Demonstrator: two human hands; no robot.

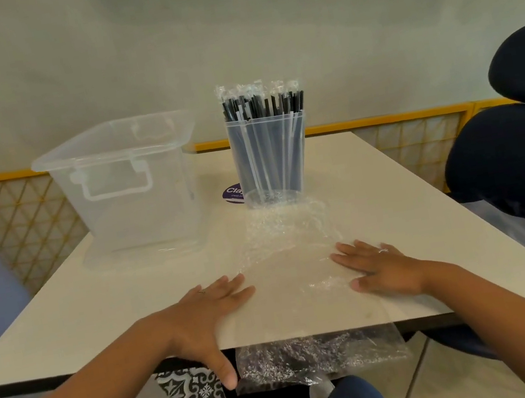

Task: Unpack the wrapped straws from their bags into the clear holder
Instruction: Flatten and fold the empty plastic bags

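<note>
A clear round holder [271,159] stands at the back middle of the table, packed with several black straws [262,105] in clear wrappers that stick out above its rim. An empty crinkled clear bag [292,252] lies flat on the table in front of it and hangs over the near edge. My left hand [208,307] lies flat on the table at the bag's left edge, its thumb over the table edge. My right hand [381,265] rests flat on the bag's right side, fingers straight.
A clear plastic tub [128,186] with a handle stands at the back left of the white table [81,309]. A purple round sticker [232,192] lies beside the holder. A dark chair [519,142] is on the right. A yellow lattice rail [25,221] runs behind.
</note>
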